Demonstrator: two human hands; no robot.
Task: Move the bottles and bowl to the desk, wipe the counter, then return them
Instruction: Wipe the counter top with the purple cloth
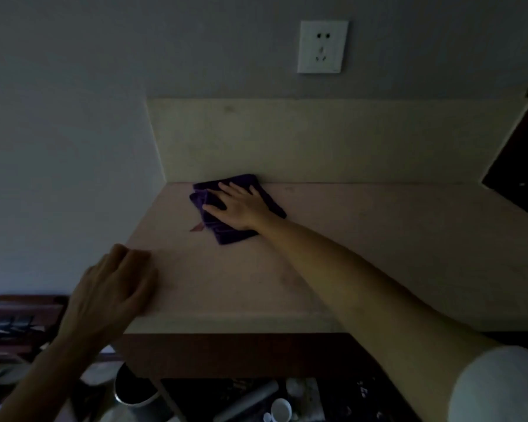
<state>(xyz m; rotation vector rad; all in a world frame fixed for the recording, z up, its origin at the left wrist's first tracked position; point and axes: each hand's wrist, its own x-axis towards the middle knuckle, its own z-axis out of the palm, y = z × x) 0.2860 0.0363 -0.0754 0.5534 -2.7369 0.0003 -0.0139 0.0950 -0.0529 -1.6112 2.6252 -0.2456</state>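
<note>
A folded purple cloth (223, 229) lies on the pale counter (363, 245) near its far left corner, against the backsplash. My right hand (238, 205) presses flat on the cloth, fingers spread and pointing left. My left hand (116, 287) rests palm down on the counter's front left edge with its fingers loosely curled and nothing in it. No bottles or bowl stand on the counter.
A white wall socket (322, 46) sits above the backsplash (317, 138). Below the counter's front edge are a dark cylindrical bin (134, 391), a small white cup (281, 409) and other dim items. A dark wooden piece of furniture (16, 318) stands at the lower left.
</note>
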